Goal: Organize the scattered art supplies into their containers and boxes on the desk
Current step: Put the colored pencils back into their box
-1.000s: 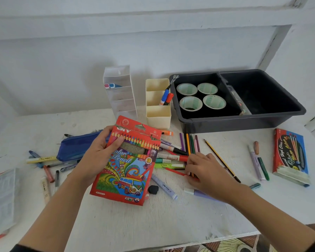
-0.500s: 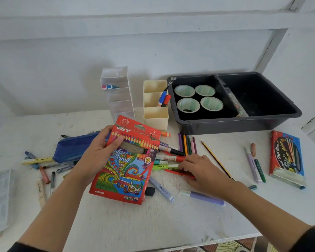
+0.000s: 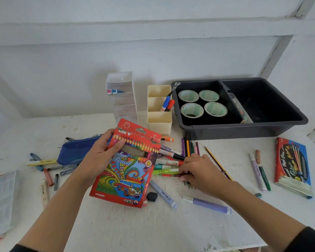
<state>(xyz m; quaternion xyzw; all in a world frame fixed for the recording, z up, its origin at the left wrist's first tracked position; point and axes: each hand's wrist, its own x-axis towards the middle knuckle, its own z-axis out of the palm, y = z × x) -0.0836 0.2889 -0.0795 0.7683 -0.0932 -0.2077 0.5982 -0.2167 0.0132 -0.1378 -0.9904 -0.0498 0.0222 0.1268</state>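
My left hand (image 3: 100,155) holds the red colour pencil box (image 3: 125,166) tilted just above the desk (image 3: 135,230). My thumb lies across its front and my fingers curl behind it. I cannot tell whether its top is open.

Just right of the box, my right hand (image 3: 198,171) rests on a loose bunch of coloured pencils (image 3: 188,148). Its fingers are curled and close together, and the thumb and fingertips pinch a red pencil against the desk.

To do this well, I would gather the pencils into 1 bundle with the points all facing one way. I would lift them clear of the markers (image 3: 168,161) lying between the box and my hand. Then I would hold the box steady and slide them in.

- **Behind the box:** a cream organiser (image 3: 159,122) has 3 compartments, with 2 pens in the middle one. A clear organiser (image 3: 122,99) stands beside it.
- **Behind and right of the box:** a dark tray (image 3: 244,131) holds 4 tape rolls (image 3: 192,110) in its left compartment.
- **Left of the box:** a blue pouch (image 3: 76,150) lies among scattered pens.
- **In front and right of the box:** a purple marker (image 3: 207,204) lies loose.
- **Far right of the box:** a second box (image 3: 292,166) lies flat.

The desk is white and scuffed, and a white panelled wall rises behind it.
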